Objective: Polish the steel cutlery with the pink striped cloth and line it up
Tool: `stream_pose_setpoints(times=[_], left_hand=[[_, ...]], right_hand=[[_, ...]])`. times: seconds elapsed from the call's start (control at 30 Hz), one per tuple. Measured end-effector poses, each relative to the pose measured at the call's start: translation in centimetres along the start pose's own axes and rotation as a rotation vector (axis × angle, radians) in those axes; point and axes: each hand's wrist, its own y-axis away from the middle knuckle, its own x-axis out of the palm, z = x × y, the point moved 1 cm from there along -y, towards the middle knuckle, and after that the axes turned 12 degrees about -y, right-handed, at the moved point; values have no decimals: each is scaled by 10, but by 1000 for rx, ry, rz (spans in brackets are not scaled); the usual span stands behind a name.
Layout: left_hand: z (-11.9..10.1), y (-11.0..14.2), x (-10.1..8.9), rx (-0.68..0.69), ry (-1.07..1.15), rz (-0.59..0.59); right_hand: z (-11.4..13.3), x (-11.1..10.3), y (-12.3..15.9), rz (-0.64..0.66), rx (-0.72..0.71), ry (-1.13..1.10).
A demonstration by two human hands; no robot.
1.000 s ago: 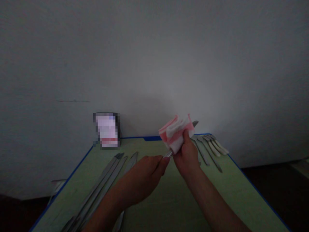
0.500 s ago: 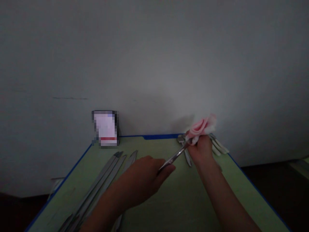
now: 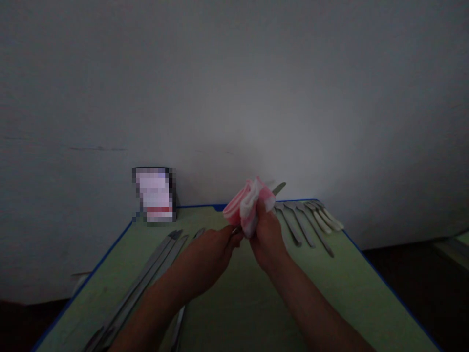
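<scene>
A: Lower left of frame?
B: Long cutlery [image 3: 151,265], on table [image 3: 252,303].
A: Centre?
B: Left hand [image 3: 212,254]: clenched around handle of knife [image 3: 280,187]. Right hand [image 3: 269,238]: gripping pink-and-white cloth [image 3: 249,208], folded around blade with exposed tip.
A: Right of centre, farther out?
B: Pale-handled cutlery [image 3: 322,222], near far table edge. Upper frame: grey wall [image 3: 234,73].

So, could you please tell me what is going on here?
A person grips one end of a utensil in the left hand, while the right hand holds a pink-and-white cloth around it, its tip showing beyond. More cutlery lies on both sides of the green table: long metal pieces left, some pale-handled ones right.
</scene>
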Motion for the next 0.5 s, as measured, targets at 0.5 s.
stream_pose_setpoints(times=[0.5], left_hand=[[-10,14,-18,-26,-16,61]], right_hand=[[73,-13,-33,50,2,-303]])
